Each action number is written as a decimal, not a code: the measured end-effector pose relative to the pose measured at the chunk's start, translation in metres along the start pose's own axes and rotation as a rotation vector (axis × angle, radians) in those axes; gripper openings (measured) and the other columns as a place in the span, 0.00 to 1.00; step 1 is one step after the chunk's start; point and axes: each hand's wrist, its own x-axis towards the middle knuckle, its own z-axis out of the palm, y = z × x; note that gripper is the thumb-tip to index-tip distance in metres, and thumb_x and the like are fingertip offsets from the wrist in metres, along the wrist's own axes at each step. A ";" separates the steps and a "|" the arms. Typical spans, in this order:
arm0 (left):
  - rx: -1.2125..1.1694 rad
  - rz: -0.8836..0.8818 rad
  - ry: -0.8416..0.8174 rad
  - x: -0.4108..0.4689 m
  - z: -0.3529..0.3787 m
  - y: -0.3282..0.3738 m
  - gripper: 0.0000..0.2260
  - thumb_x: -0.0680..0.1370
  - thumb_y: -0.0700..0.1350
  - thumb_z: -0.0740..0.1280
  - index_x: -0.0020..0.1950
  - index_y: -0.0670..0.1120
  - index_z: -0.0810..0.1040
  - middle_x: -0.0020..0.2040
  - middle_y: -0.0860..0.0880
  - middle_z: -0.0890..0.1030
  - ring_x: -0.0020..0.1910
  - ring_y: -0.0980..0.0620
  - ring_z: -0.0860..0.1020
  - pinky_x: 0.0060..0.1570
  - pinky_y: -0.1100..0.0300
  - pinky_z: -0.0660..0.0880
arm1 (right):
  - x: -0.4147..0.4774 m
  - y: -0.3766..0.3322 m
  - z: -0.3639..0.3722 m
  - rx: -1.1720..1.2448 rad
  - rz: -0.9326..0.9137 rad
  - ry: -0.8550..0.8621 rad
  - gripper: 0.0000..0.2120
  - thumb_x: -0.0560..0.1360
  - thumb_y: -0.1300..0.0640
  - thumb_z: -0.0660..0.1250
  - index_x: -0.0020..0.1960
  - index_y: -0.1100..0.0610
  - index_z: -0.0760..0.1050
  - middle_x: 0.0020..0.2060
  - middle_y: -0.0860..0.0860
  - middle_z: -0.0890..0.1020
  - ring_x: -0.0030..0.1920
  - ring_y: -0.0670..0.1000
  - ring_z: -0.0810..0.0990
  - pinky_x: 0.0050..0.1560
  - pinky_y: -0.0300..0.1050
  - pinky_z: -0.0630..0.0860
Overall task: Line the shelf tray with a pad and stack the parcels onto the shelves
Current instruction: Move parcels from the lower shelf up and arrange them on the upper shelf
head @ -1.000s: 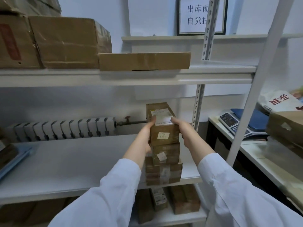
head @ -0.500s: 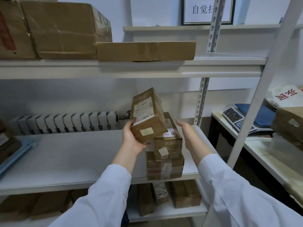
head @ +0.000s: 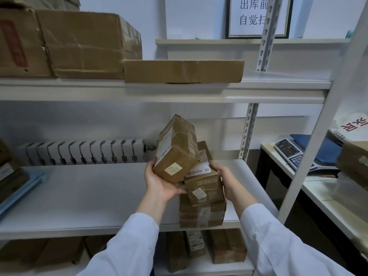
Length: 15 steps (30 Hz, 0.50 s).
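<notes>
Head view.
Item 1: parcel point(head: 175, 150), tilted, held above the stack point(head: 202, 214) at 5 o'clock on the middle shelf point(head: 89, 196). The left hand point(head: 159, 182) cups it from below, fingers curled under, probably to reposition it.
Item 2: second parcel point(head: 203, 184), askew atop the stack. The right hand point(head: 225, 182) clasps its 3 o'clock side, probably to steady the pile.

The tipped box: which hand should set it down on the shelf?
Left. The left hand holds the tipped box, with bare shelf on its side. The right hand grips the box beneath.
</notes>
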 end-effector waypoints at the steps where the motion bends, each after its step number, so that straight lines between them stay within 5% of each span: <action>1: 0.003 -0.008 -0.016 -0.001 -0.001 0.000 0.28 0.71 0.65 0.57 0.61 0.46 0.76 0.60 0.36 0.77 0.61 0.30 0.71 0.60 0.24 0.57 | -0.001 0.000 0.001 0.003 0.008 -0.008 0.16 0.77 0.46 0.61 0.43 0.58 0.78 0.36 0.56 0.82 0.38 0.54 0.80 0.37 0.43 0.74; 10: -0.106 0.090 -0.135 -0.022 -0.023 0.010 0.28 0.73 0.62 0.55 0.63 0.45 0.75 0.60 0.31 0.76 0.61 0.27 0.72 0.60 0.23 0.57 | -0.005 -0.010 0.004 -0.027 -0.062 -0.057 0.12 0.76 0.49 0.64 0.43 0.58 0.76 0.26 0.52 0.83 0.36 0.53 0.81 0.37 0.44 0.74; 15: -0.196 0.141 -0.166 -0.035 -0.026 0.016 0.28 0.73 0.63 0.56 0.65 0.46 0.75 0.61 0.32 0.76 0.62 0.28 0.72 0.58 0.21 0.56 | -0.012 -0.017 0.014 -0.082 -0.130 -0.089 0.12 0.75 0.50 0.66 0.48 0.59 0.76 0.36 0.55 0.83 0.39 0.54 0.81 0.37 0.46 0.75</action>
